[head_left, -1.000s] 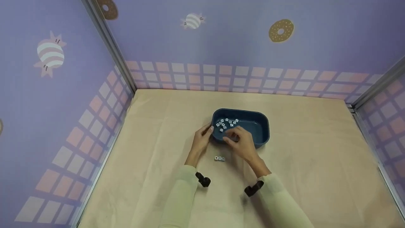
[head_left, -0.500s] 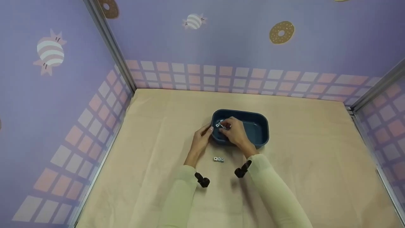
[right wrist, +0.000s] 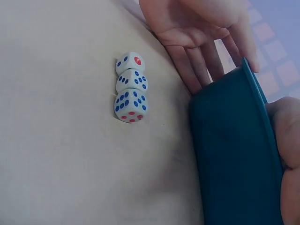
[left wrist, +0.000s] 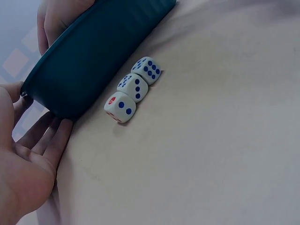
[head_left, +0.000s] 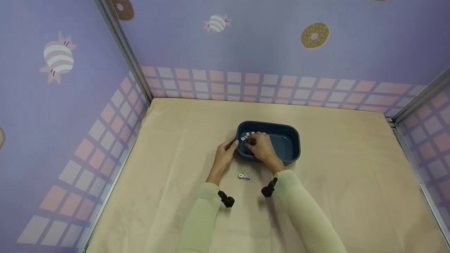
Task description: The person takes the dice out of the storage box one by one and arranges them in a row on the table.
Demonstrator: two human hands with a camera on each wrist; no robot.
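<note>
A dark blue plastic bin (head_left: 286,149) rests on the cloth with several small white dice (head_left: 243,138) in its left part. My left hand (head_left: 224,154) holds the bin's left end, thumb at the rim and fingers against the outer wall, as the left wrist view shows (left wrist: 33,164). My right hand (head_left: 263,149) reaches over the near rim into the bin, fingers bent down among the dice. Whether it pinches a die is hidden. Before the bin, three dice (left wrist: 126,90) stand in a touching row on the cloth.
A beige cloth (head_left: 334,175) covers the table. Purple walls (head_left: 260,45) with printed sweets and pink-white checks enclose its back and sides. Metal posts (head_left: 123,45) mark the corners. A black wrist camera (head_left: 226,199) sits at each sleeve cuff.
My right hand has moved forward and left, down into the bin's dice, and now covers some of them. My left hand, the bin and the three-dice row stay in place.
</note>
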